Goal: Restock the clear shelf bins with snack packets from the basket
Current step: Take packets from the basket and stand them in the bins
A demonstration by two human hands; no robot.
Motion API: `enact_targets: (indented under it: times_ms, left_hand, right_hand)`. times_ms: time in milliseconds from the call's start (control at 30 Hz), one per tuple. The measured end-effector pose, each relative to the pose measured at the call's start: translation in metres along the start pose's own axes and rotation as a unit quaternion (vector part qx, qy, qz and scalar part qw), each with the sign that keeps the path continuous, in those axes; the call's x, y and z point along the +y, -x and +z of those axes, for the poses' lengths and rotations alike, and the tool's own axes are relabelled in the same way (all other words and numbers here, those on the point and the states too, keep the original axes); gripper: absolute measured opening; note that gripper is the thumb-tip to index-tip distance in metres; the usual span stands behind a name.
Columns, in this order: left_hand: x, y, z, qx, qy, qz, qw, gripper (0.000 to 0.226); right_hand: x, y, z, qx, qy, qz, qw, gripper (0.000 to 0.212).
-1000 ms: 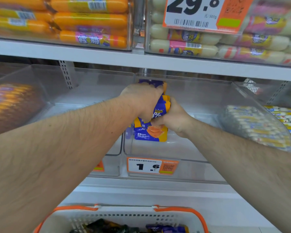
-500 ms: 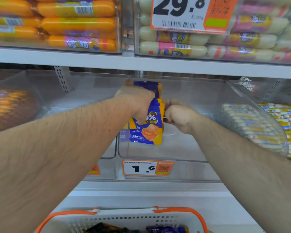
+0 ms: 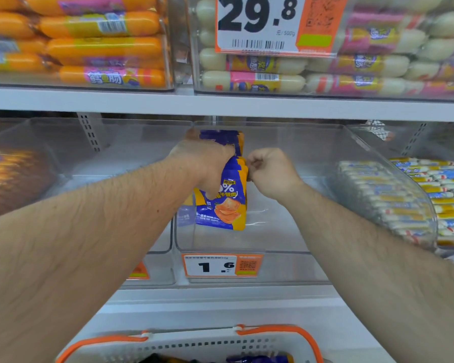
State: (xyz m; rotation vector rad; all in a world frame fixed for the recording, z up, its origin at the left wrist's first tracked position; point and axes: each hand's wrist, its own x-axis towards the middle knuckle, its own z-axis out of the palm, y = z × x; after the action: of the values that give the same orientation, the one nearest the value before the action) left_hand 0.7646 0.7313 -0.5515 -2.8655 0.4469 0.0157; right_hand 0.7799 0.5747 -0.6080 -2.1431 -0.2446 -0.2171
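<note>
- The left hand [image 3: 207, 163] held a small bunch of blue and orange snack packets [image 3: 227, 203] by their tops, its grip clamped around them.
- The packets hung inside the middle clear bin [image 3: 294, 231], toward its left side, above the price tag marked 1.6 [image 3: 222, 265]. I could not tell if their bottoms touched the bin floor.
- The right hand [image 3: 270, 171] was curled up tight, just to the right of the packets. Its fingers sat at the packets' right edge. I could not tell if they pinched an edge or only touched it.
- The packets looked light, thin and soft. They bent a bit where the left hand squeezed them.
- Their skin looked shiny, so I think they could slip. A firm hold near the top edge seemed best.
- They would likely flop over if let go, so they should be stood against the bin wall or each other.
- The white basket [image 3: 194, 344] with orange handles sat near, low in the view, with more dark packets in it.
- Long sausages filled the bins on the shelf above.
- A bin on the right held thin blue and yellow sticks [image 3: 393, 195].
</note>
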Motion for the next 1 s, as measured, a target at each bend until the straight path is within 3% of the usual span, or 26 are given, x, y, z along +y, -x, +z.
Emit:
enact_targets:
  times_ms: [200, 333, 467, 533, 600, 633, 667, 733, 900, 1000]
  left_hand:
    - [0.003, -0.001, -0.001, -0.004, 0.004, 0.002, 1.000, 0.084]
    - [0.003, 0.001, -0.004, -0.013, 0.003, -0.002, 1.000, 0.085]
    - [0.004, -0.001, -0.006, -0.021, 0.004, -0.001, 1.000, 0.081]
    - [0.004, -0.003, -0.006, -0.024, 0.000, -0.003, 1.000, 0.085]
    - [0.005, -0.005, -0.006, -0.024, -0.008, -0.003, 1.000, 0.091]
    - [0.005, -0.006, -0.006, -0.027, -0.005, -0.003, 1.000, 0.092]
    - [0.006, -0.008, -0.007, -0.031, 0.002, -0.003, 1.000, 0.093]
    - [0.005, -0.009, -0.007, -0.035, 0.014, -0.003, 0.999, 0.088]
    - [0.000, -0.015, -0.010, 0.028, 0.039, 0.008, 0.999, 0.059]
    - [-0.005, -0.024, -0.014, 0.039, 0.077, 0.012, 0.996, 0.059]
  right_hand:
    - [-0.007, 0.000, -0.002, 0.039, -0.072, -0.013, 0.997, 0.031]
    - [-0.007, 0.002, -0.001, 0.025, -0.072, -0.013, 0.997, 0.020]
    - [-0.013, -0.003, -0.006, 0.003, -0.090, 0.024, 0.996, 0.024]
    - [-0.010, -0.001, -0.012, -0.116, -0.037, 0.082, 0.989, 0.037]
    - [0.002, 0.004, -0.013, -0.292, 0.099, 0.133, 0.942, 0.063]
    - [0.008, 0.008, -0.010, -0.337, 0.141, 0.149, 0.919, 0.076]
    - [0.013, 0.009, -0.006, -0.339, 0.138, 0.160, 0.917, 0.086]
    - [0.024, 0.005, 0.004, -0.272, 0.094, 0.148, 0.946, 0.095]
    - [0.016, -0.007, 0.011, -0.139, 0.129, 0.046, 0.981, 0.048]
    - [0.003, -0.023, 0.008, -0.123, 0.162, 0.067, 0.977, 0.047]
